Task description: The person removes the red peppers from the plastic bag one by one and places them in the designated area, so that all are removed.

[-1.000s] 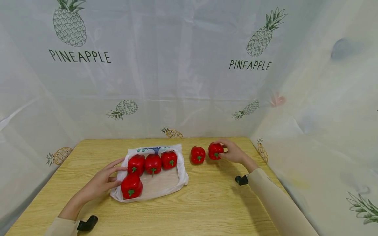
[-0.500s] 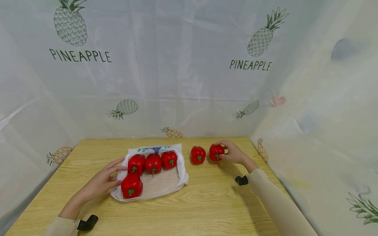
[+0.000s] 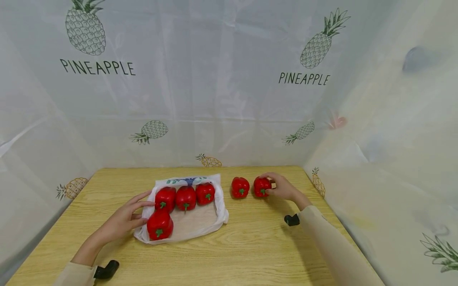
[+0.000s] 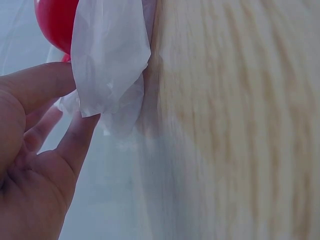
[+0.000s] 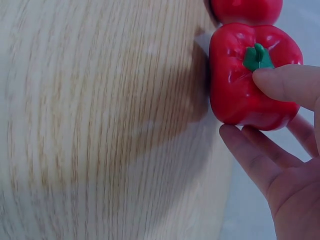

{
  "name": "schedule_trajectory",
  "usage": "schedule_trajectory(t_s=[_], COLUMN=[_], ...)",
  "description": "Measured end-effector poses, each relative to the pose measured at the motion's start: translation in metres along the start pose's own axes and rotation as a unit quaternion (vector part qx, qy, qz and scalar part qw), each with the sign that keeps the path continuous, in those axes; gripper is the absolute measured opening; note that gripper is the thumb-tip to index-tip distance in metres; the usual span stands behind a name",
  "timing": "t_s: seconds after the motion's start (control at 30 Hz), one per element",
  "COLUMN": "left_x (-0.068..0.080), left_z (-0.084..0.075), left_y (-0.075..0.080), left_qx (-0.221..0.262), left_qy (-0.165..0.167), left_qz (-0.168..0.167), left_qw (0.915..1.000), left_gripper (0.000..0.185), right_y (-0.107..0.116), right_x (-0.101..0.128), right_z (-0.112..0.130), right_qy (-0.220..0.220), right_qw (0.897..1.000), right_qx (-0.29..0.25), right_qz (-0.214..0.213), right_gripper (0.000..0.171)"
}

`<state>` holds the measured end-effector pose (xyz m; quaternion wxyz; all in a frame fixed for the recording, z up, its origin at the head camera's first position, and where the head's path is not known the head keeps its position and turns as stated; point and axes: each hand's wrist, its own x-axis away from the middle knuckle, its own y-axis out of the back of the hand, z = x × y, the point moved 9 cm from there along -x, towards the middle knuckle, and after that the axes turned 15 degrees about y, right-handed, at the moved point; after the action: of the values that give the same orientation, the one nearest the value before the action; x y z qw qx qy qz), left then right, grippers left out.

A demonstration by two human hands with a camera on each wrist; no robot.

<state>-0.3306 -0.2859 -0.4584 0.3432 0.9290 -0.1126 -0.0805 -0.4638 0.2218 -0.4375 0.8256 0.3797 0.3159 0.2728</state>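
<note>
My right hand grips a red bell pepper with a green stem, on the right of the table. In the right wrist view the thumb lies by the stem, with other fingers along the side. Left of it stands another red bell pepper. My left hand rests its spread fingers at the left edge of a white plastic bag, laid open like a shallow tray. Several red bell peppers sit inside: a back row with a middle one, and a front left pepper near my thumb.
The wooden table carries everything. A pale curtain printed with pineapples hangs behind it and along both sides. Black curved pieces stick out at both cuffs, the left piece and the right piece.
My right hand has moved slightly down and right with the bell pepper, bringing it roughly level with its neighbour. The left hand and the bag have stayed in place.
</note>
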Motion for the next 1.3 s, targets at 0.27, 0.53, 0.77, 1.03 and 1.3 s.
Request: schedule_trajectory(t_s=[0.27,0.53,0.77,1.03,1.3], left_x=[0.0018,0.0017,0.0025,0.0019,0.0018], left_z=[-0.0034,-0.0045,-0.0045,-0.0015,-0.0026], left_y=[0.0006,0.0011,0.001,0.0013,0.0001], left_qx=[-0.016,-0.02,-0.022,-0.017,-0.015], left_qy=[-0.033,-0.023,-0.028,-0.019,-0.024], left_qz=[-0.019,-0.017,-0.019,-0.016,-0.016], left_qw=[0.9992,0.9994,0.9992,0.9995,0.9995], left_gripper=[0.053,0.053,0.052,0.052,0.052], right_y=[-0.0008,-0.0009,0.0004,0.0009,0.0025], right_x=[-0.0004,-0.001,0.0016,0.0026,0.0057], right_z=[-0.0011,-0.0011,-0.0023,-0.0041,-0.004], right_qy=[0.001,0.006,0.005,-0.002,0.005], right_qw=[1.0,1.0,1.0,1.0,1.0], right_qx=[0.013,0.016,0.016,0.011,0.0], right_qz=[-0.001,0.001,0.002,0.0,-0.002], right_gripper=[0.053,0.053,0.054,0.055,0.055])
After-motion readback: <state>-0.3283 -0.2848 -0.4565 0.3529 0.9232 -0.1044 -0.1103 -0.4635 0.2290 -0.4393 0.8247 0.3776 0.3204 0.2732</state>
